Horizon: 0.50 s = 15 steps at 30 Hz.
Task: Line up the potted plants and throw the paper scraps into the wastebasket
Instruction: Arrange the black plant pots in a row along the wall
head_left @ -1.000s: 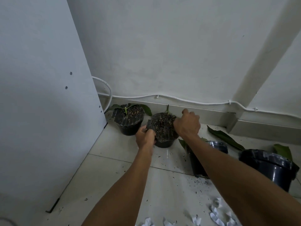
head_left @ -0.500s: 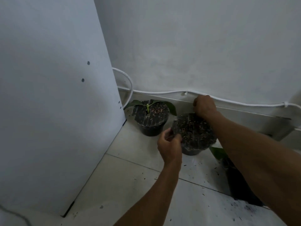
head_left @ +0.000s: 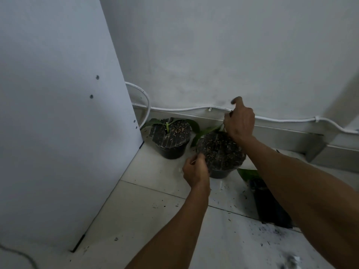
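Observation:
Two black potted plants stand on the tiled floor by the back wall. The first pot (head_left: pixel 171 140) is in the corner next to the white cabinet. The second pot (head_left: pixel 220 152), filled with dark soil, sits just right of it, nearly touching. My left hand (head_left: pixel 195 169) pinches the second pot's near rim. My right hand (head_left: pixel 240 121) holds its far rim, index finger raised. A third black pot (head_left: pixel 270 206) shows partly under my right forearm. No paper scraps or wastebasket are in view.
A tall white cabinet side (head_left: pixel 58 123) walls off the left. A white cable (head_left: pixel 184 109) runs along the wall above the skirting. Spilled soil (head_left: pixel 275 232) dirties the tiles at lower right. A green leaf (head_left: pixel 248 173) lies beside the third pot.
The second pot has moved back toward the wall and closer to the first pot, both hands still on its rim. The view has swung left, so the scraps and rightmost pot are out of frame.

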### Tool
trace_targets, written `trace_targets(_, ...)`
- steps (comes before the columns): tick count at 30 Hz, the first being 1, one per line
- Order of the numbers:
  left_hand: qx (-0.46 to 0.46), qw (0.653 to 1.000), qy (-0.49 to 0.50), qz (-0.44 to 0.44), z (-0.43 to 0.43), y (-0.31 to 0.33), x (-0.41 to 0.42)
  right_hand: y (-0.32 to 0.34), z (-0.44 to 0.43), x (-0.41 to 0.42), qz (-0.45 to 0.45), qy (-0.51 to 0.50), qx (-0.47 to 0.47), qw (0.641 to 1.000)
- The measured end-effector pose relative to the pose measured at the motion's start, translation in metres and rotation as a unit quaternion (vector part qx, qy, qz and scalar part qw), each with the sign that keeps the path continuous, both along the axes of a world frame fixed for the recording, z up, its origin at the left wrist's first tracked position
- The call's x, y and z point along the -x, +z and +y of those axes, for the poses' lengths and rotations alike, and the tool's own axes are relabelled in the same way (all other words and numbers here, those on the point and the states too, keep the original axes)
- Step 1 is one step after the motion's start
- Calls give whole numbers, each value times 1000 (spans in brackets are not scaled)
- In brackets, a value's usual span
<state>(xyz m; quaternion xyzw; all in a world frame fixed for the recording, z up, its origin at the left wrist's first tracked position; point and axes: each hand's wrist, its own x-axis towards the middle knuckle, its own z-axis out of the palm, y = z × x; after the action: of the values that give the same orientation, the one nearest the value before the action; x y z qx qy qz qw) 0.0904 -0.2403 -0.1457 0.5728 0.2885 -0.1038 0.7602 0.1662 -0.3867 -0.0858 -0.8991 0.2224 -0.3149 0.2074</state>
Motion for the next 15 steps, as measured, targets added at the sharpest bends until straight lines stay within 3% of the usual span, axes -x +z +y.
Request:
trace_targets(7,32,999,-27,-15,-1,15,14,70,-11,24,-101,-22,-241,965)
trace_targets(10,27,999,-27,-18,-3,14,17,93,-14,36,-167,-58,-369,913)
trace_targets(12,29,999,-25,-18,-5,14,17,95,-11,47,-103,-81,-411,902)
trace_targets(15,28,999,-21,-14,-8,15,14,66,-4,69,15,-38,-529,848)
